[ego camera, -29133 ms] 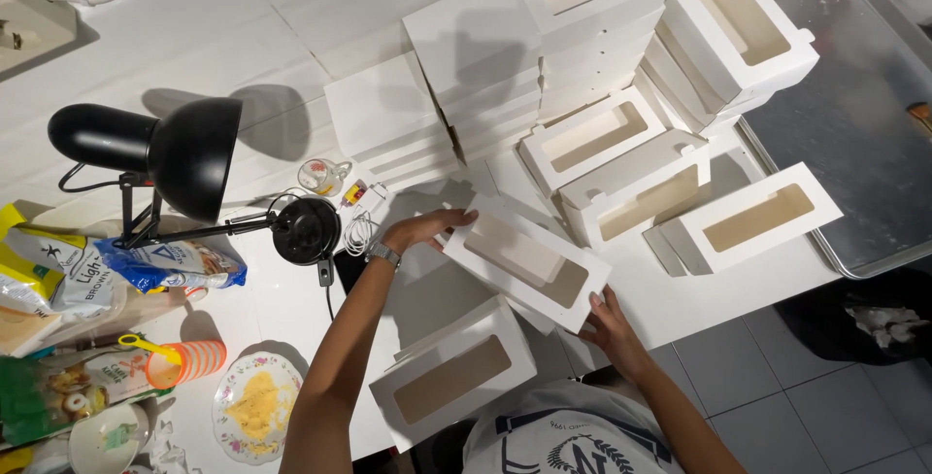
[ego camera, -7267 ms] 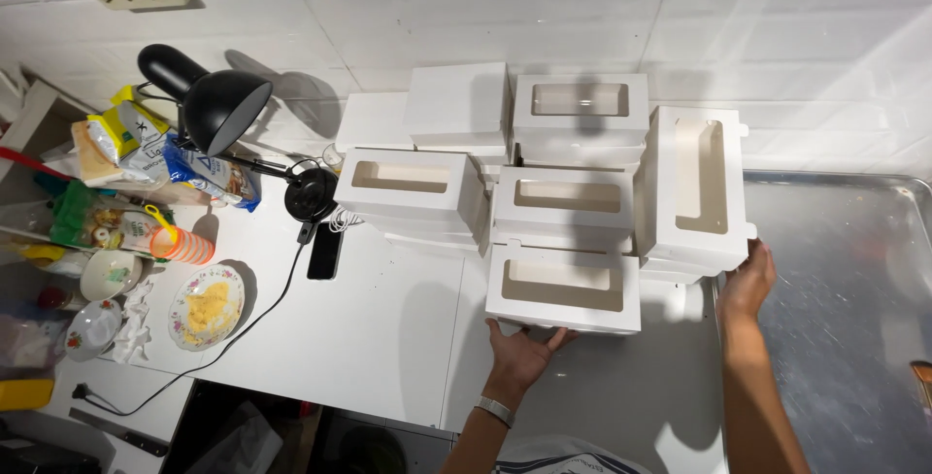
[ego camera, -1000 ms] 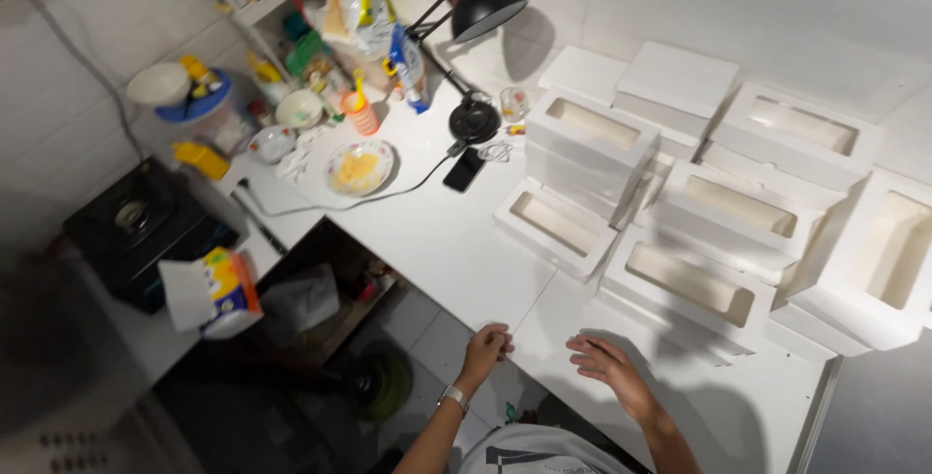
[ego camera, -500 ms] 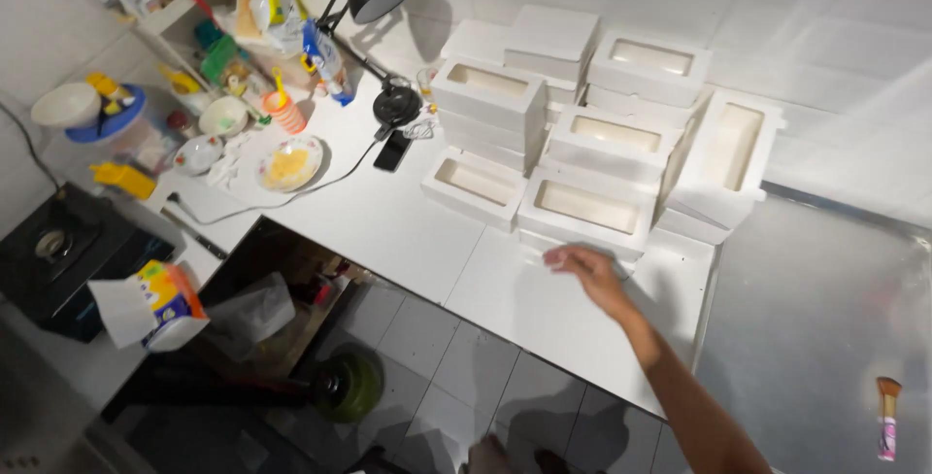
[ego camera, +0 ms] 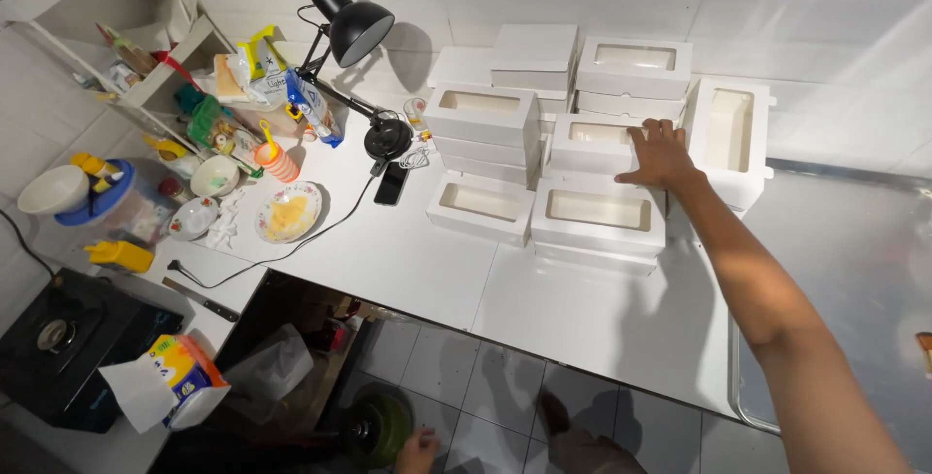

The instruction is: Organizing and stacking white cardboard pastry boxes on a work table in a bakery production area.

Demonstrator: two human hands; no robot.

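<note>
Since half a second ago the right hand [ego camera: 664, 155] has reached the windowed white box [ego camera: 594, 141], fingers spread flat on its lid, gripping nothing; steady downward pressure suits best.

Our right hand [ego camera: 662, 155] lies flat on a white windowed box [ego camera: 594, 142] in the stacks on the white counter [ego camera: 408, 251], with another windowed box [ego camera: 598, 217] just in front of it. Our left hand [ego camera: 417, 450] hangs low by a green round thing [ego camera: 377, 425] on the tiled floor. A black desk lamp [ego camera: 357, 32] stands left of the boxes, near a plate [ego camera: 288, 212].
</note>
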